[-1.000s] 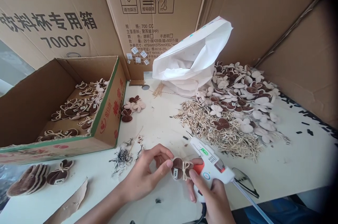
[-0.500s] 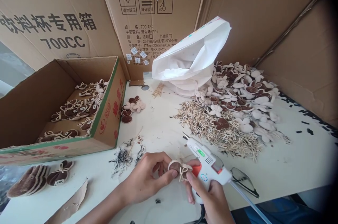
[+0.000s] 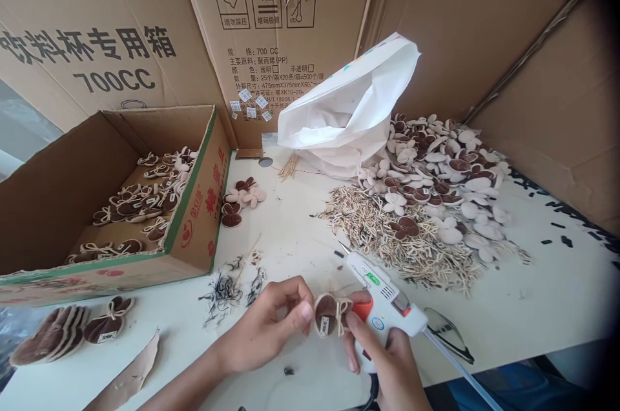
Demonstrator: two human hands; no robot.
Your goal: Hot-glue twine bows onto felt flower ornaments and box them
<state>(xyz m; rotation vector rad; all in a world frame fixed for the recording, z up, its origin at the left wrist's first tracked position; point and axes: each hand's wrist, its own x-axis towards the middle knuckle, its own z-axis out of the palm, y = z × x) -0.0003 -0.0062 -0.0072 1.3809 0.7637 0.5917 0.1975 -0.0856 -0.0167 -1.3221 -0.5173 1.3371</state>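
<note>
In my right hand [image 3: 382, 346] is a white hot glue gun [image 3: 380, 288], its nozzle pointing up and away to the left. The thumb and fingers of that hand also pinch a small brown plush piece [image 3: 325, 320] with pale edging, a cord bow [image 3: 341, 315] and a little label on its left lobe. My left hand [image 3: 271, 320] is closed, thumb and fingertips together right beside the plush piece's left edge. Whether they touch it or hold something tiny is hidden. Tangled dark threads [image 3: 223, 295] lie beyond my left hand.
A cardboard box [image 3: 194, 210] with finished bow pieces stands left. Piled cord bows [image 3: 402, 243] and plush pieces [image 3: 445, 172] lie right, beside a white bag [image 3: 349, 120]. Glasses [image 3: 450, 333] rest near the glue gun's cable end. Stacked plush pieces [image 3: 51, 333] sit front left.
My left thumb has come off the plush piece and moved slightly left, uncovering the label. The piece has turned a little to face me. My right hand still grips it and the glue gun.
</note>
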